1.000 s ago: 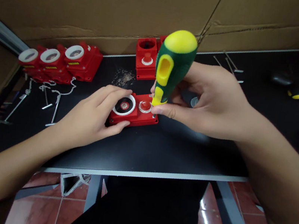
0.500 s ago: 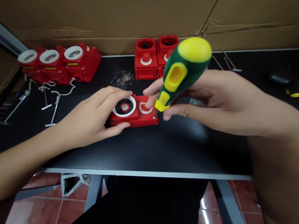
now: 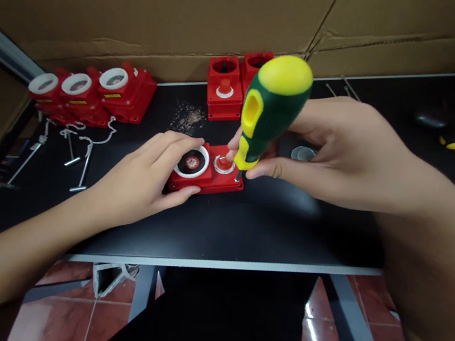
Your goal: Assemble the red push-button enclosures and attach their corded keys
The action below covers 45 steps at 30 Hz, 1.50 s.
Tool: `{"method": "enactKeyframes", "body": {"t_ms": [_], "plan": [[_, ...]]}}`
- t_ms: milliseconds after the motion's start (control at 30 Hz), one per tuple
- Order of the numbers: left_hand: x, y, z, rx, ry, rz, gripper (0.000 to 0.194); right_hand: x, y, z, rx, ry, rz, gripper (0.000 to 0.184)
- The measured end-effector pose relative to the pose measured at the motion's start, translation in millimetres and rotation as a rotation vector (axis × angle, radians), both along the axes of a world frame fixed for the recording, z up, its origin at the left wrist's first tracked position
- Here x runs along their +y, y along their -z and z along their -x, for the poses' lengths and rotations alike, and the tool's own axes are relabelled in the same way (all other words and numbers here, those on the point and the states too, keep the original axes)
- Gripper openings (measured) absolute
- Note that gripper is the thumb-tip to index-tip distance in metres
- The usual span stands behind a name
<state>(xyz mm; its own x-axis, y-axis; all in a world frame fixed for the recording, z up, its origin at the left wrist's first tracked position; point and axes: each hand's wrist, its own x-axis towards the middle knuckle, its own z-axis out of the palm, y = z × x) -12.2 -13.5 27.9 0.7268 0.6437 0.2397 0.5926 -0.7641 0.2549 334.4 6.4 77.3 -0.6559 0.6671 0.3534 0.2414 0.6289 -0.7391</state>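
- I have the left hand (image 3: 142, 177) spanning the near-left end of the red push-button housing (image 3: 210, 176), its fingers along the far side and thumb along the near, pinning it to the tabletop.
- The right hand (image 3: 337, 156) grips a green-and-yellow screwdriver (image 3: 275, 109) low on the handle, thumb against fingertips, with the palm off the domed butt.
- The housing lies flat in front of me, white ring (image 3: 207, 162) to the left, red button (image 3: 224, 162) to the right; the blade comes down at a screw (image 3: 237, 180) in its near-right corner. I can't tell which way it is turning.
- To do this well, I'd want the shaft upright over that screw; the handle looks tilted, which could let the tip slip out. A little downward pressure and short turns should suit it.
- The left hand's hold seems firm enough to resist twisting.
- Clear discs (image 3: 303, 154) lie beneath the right palm, so I'd mind them.
- The black tabletop (image 3: 146, 244) has crumbs (image 3: 190, 118) beyond the housing, two similar housings (image 3: 222, 109) behind, and three corded units (image 3: 129, 98) at left.
- A cardboard panel (image 3: 193, 4) backs the bench; reddish floor tiles (image 3: 57, 316) show below.
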Motion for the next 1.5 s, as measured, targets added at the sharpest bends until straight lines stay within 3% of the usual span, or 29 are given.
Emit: {"method": "enactKeyframes", "body": {"t_ms": [267,433,567,867,1500], "plan": [[1,-1.8,-2,0.016,-0.044,0.038,0.066,-5,8.2,9,0.109,0.039,0.047,0.039],[1,0.1,1,0.0,-0.053,-0.01,0.065,-8,15.1,15,0.092,0.155,0.075,0.028],[-1,0.0,1,0.003,-0.065,-0.06,0.063,-8,18.5,18,0.091,0.22,0.096,0.031],[-16,-5.9,-6,0.036,-0.205,-0.089,0.058,-14,20.7,25,0.122,0.272,0.115,0.027],[-27,-1.5,-9,0.054,-0.27,-0.147,0.064,-13,26.3,25,0.154,0.278,0.107,0.031]]}}
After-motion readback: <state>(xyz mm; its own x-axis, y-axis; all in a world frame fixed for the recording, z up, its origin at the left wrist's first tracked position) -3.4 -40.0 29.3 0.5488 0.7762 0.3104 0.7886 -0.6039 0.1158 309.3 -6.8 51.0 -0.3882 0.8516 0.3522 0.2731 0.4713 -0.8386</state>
